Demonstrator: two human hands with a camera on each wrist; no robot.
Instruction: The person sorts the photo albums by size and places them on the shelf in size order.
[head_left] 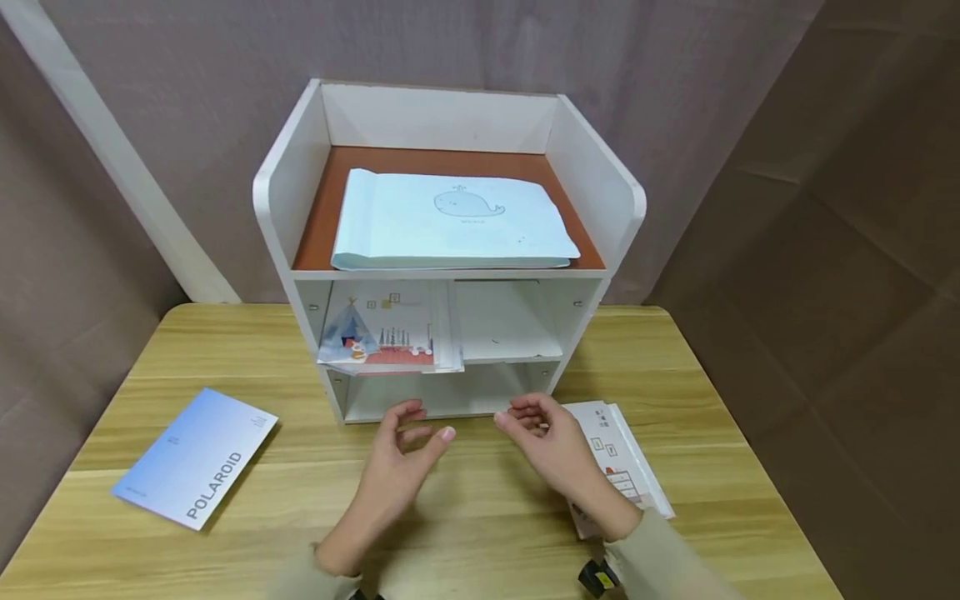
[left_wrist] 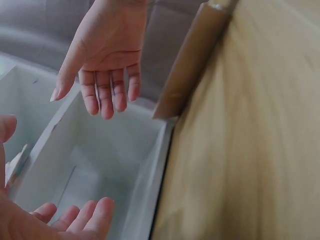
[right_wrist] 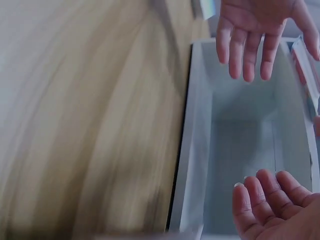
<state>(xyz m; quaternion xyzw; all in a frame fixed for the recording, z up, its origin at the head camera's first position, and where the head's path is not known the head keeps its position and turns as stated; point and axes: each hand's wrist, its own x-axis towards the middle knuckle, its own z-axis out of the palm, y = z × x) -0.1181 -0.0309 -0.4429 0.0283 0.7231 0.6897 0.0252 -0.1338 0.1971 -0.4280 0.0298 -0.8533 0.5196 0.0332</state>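
Near the worktop's [head_left: 480, 533] left edge: blue POLAROID booklet [head_left: 197, 457], flat, well apart from both hands.

Centre, toward the back edge: white shelf unit [head_left: 450, 250]. Top tray holds a pale blue whale-print pad [head_left: 450, 221]. Middle shelf carries a tent-picture booklet [head_left: 378, 329], its front edge overhanging the shelf lip. Bottom compartment [head_left: 442, 396] shows nothing in it.

Left hand [head_left: 405, 454] hovers just in front of the bottom compartment, fingers loosely spread, holding nothing. Right hand [head_left: 547, 446] faces it, fingers relaxed and wide, also holding nothing; the wrist views confirm bare palms.

Under the right forearm, near the worktop's right edge: printed instruction sheets [head_left: 618, 467], partly hidden.

Risk, as a judgement: a hand lifting near the unit could clip the overhanging tent booklet and pull it off; the sleeve could drag the sheets toward the near edge.
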